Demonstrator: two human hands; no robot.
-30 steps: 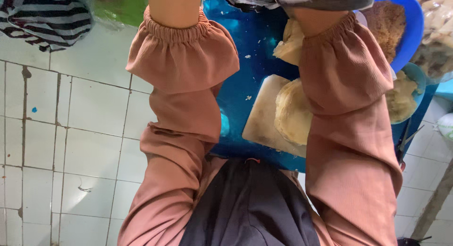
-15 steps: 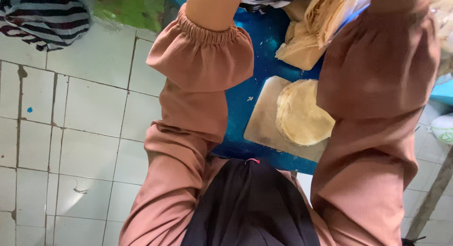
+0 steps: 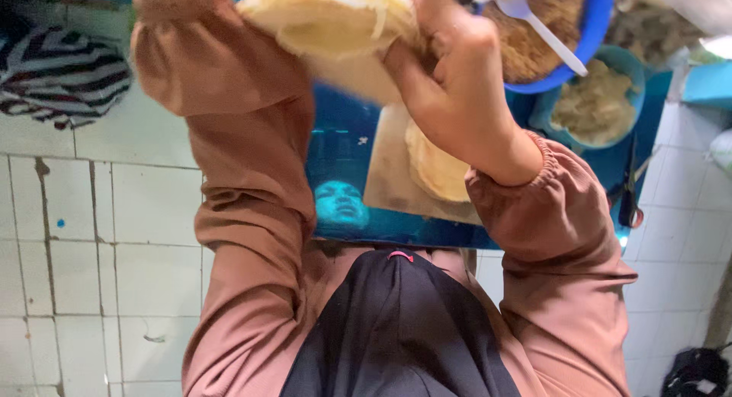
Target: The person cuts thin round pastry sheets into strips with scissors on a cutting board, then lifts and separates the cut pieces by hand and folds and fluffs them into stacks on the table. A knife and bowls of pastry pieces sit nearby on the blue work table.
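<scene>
Pale yellow floppy wrapper sheets (image 3: 335,24), lifted since earlier, now hang pinched in our right hand (image 3: 450,84); left hand unseen.

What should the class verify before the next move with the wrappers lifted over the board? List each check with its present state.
1. Right hand grips the stack of pale wrappers: ok.
2. Left hand supports the stack: cannot tell, it is out of frame.
3. Wooden board lies flat on the blue table: ok.
4. One round wrapper lies ready on the board: ok.
5. White spoon sits in the blue bowl of brown filling: ok.
6. Teal bowl of pale filling stands beside the board: ok.
</scene>
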